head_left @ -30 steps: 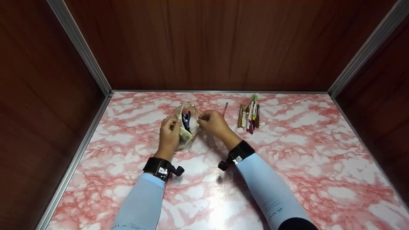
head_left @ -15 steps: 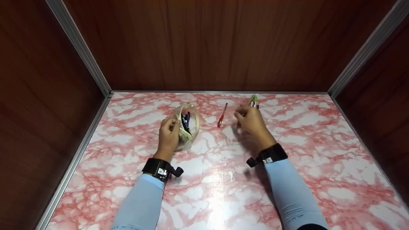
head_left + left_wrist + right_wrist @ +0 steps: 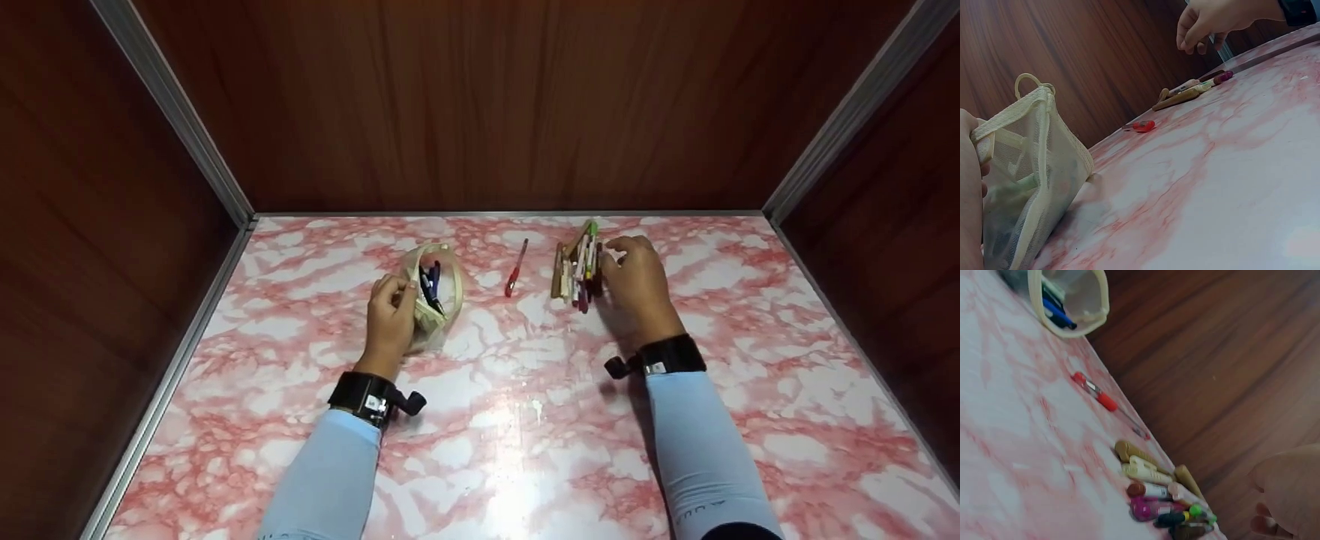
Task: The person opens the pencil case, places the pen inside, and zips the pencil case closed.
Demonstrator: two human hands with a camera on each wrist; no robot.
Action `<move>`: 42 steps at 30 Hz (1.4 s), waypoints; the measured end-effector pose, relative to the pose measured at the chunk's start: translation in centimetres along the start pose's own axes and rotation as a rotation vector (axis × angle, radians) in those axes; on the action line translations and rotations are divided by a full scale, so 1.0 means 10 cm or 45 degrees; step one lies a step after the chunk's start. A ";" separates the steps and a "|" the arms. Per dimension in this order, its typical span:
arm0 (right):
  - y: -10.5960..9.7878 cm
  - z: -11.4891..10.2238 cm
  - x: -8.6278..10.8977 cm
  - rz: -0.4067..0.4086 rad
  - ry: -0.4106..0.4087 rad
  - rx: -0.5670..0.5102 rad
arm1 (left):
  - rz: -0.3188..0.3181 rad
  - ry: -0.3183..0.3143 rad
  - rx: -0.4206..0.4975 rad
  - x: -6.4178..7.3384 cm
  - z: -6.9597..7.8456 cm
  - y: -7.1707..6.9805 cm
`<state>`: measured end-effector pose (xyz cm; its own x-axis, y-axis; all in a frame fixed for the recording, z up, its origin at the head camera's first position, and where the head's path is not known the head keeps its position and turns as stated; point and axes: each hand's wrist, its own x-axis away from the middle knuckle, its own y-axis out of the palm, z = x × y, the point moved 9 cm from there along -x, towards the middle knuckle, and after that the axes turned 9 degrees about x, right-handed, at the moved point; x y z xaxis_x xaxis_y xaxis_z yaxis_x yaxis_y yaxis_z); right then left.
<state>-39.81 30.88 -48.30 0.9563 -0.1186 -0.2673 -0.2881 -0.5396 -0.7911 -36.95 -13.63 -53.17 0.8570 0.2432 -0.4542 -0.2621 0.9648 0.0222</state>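
Observation:
My left hand (image 3: 390, 315) grips the near-left rim of a cream mesh pouch (image 3: 454, 281), whose mouth gapes upward. Inside lie several dark and blue pens (image 3: 431, 285). Through the netting in the left wrist view, something pale green (image 3: 1028, 183) shows. My right hand (image 3: 639, 281) hovers by the right side of a bunch of pens and markers (image 3: 577, 274), fingers loosely bent. The left wrist view shows that hand (image 3: 1224, 19) raised above the bunch, with nothing seen in it. A red pen (image 3: 516, 270) lies alone between pouch and bunch.
Pink-and-white marbled tabletop (image 3: 480, 450) lies beneath everything. Brown wood-look panels (image 3: 480, 105) rise at the back and both sides, joined by metal corner strips (image 3: 176, 112). The bunch holds brown, cream, purple and green-ended pens.
My right hand left the pouch's right rim, crossed above the red pen and reached the bunch's right side. The left hand kept its hold on the pouch.

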 end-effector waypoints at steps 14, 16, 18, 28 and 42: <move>0.35 0.26 -0.01 -0.220 0.000 0.133 | -0.055 -0.010 0.021 0.01 0.00 -0.02; 0.35 0.25 0.00 -0.214 -0.015 0.148 | -0.051 -0.016 0.016 0.01 -0.02 -0.02; 0.35 0.24 0.00 -0.209 -0.027 0.153 | -0.042 -0.017 0.006 0.00 -0.03 -0.02; 0.36 0.21 0.01 -0.276 -0.011 0.156 | -0.032 -0.014 0.013 0.00 -0.04 -0.02; 0.22 0.30 0.01 -0.231 0.063 0.264 | -0.032 -0.020 0.019 0.00 -0.03 -0.02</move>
<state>-40.46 32.24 -51.72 0.9930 -0.0787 -0.0882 -0.1114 -0.3745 -0.9205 -37.00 -13.89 -53.43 0.8701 0.2202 -0.4409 -0.2336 0.9720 0.0243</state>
